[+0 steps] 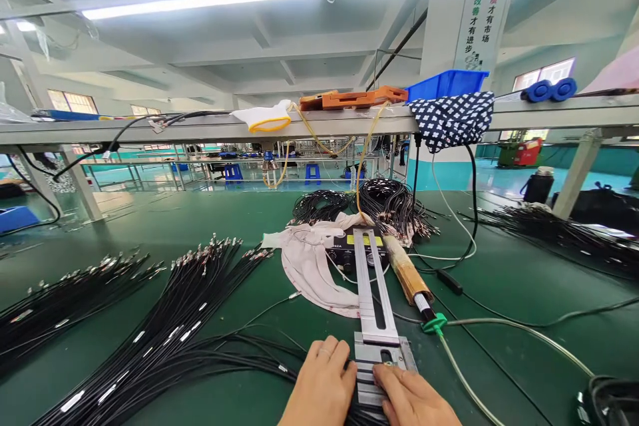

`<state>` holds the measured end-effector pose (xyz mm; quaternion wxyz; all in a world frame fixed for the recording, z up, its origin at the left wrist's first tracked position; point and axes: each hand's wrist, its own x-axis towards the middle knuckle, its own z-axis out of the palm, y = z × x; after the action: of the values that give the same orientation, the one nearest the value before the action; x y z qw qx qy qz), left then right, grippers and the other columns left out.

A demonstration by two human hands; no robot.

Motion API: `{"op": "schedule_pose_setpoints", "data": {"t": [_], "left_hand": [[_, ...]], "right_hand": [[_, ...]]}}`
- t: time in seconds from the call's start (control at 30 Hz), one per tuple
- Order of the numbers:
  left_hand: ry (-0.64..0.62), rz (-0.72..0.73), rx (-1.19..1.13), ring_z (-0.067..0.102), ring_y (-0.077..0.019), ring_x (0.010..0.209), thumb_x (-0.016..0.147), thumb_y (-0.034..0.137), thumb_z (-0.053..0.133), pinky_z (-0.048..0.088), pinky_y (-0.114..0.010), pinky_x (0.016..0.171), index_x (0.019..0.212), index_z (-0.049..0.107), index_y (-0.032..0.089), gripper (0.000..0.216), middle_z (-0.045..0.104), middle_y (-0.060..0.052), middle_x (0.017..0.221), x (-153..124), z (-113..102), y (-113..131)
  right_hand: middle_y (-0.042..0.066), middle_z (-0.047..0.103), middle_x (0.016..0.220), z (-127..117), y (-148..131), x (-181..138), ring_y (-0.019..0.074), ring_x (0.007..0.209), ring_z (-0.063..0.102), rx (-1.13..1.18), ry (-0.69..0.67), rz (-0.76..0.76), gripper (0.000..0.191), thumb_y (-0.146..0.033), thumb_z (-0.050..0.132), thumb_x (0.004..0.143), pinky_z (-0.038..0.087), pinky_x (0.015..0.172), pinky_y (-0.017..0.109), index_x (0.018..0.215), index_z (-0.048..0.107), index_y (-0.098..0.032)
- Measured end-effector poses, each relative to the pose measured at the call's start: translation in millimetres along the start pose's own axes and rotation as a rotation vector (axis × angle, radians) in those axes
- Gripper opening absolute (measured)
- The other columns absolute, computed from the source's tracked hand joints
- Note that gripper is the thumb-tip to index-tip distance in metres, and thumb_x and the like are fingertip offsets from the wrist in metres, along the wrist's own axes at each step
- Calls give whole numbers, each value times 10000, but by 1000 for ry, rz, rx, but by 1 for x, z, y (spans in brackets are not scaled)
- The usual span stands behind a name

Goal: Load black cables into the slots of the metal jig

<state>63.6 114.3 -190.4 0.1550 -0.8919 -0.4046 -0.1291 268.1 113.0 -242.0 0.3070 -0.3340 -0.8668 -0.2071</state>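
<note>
At the near edge of the green table point(150, 233), both hands press flat, fingers extended and gripping nothing, left hand point(322, 383) and right hand point(412, 399) on the grooved metal jig point(382, 363) where black cables point(234, 359) enter. Judging by the large fanned cable bundle point(170, 326) beside it, much work seems left.

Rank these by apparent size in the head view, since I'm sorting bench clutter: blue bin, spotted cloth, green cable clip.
1. spotted cloth
2. blue bin, looks close to the cloth; both sit far back, so unsure
3. green cable clip, clearly smallest though nearest
</note>
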Motion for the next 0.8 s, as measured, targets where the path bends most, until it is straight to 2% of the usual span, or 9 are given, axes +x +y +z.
{"op": "schedule_pose_setpoints", "data": {"t": [0.07,0.17,0.23,0.33,0.4,0.5,0.6,0.7,0.8], "left_hand": [[28,76,83,530,-243,884,854,88,568,443,-350,790,999,650,95,166,624,-97,918,0,6,2],[-75,47,51,547,-250,908,847,75,569,468,-347,807,1054,634,92,217,633,-101,950,0,11,2],[-157,-48,-56,559,-237,871,829,55,581,475,-338,773,1048,632,145,242,628,-77,956,-1,9,-1],[-216,-191,-205,553,-232,909,817,12,563,459,-362,819,1013,616,196,273,616,-48,1001,-1,-3,-5],[-246,-251,-247,535,-245,958,845,18,540,434,-403,863,945,610,191,212,607,-43,1019,1,-15,-7],[-292,-288,-292,516,-259,973,882,50,505,404,-450,880,868,600,179,161,597,-54,1013,6,-25,-8],[-264,-290,-398,514,-244,943,903,55,429,394,-445,872,849,556,177,185,596,-56,973,7,-27,-11],[-195,-309,-531,511,-217,862,938,95,363,404,-389,813,829,485,192,190,584,-37,892,4,-30,-14],[-177,-313,-630,503,-200,850,906,98,427,386,-364,847,828,466,204,138,568,-12,873,2,-37,-15]], "right_hand": [[152,723,920,2,-1,1,257,821,709,-68,28,-49,349,-23,278,931,582,735,301,1161,535,-80],[133,726,899,0,0,3,251,784,711,6,39,-3,339,-41,267,948,582,717,305,1142,535,-116],[83,734,910,-4,0,5,228,781,713,204,47,133,307,-116,274,994,576,702,275,1191,501,-176],[28,742,959,-12,-1,8,197,831,712,594,107,455,280,-291,276,1047,556,724,241,1256,459,-256],[43,736,995,-18,0,12,201,873,702,802,145,652,307,-398,290,1046,541,772,254,1221,495,-251],[81,726,970,-26,5,14,219,839,689,994,134,825,419,-559,351,1001,534,775,284,1125,546,-209],[82,717,871,-26,14,13,214,735,663,1046,150,922,513,-665,389,946,529,702,292,1059,553,-191],[76,704,821,-22,20,10,207,698,638,1066,162,967,542,-702,406,918,516,655,290,1025,539,-187],[64,695,807,-22,20,8,201,690,625,1075,156,986,518,-692,420,916,505,639,285,1007,532,-195]]}}
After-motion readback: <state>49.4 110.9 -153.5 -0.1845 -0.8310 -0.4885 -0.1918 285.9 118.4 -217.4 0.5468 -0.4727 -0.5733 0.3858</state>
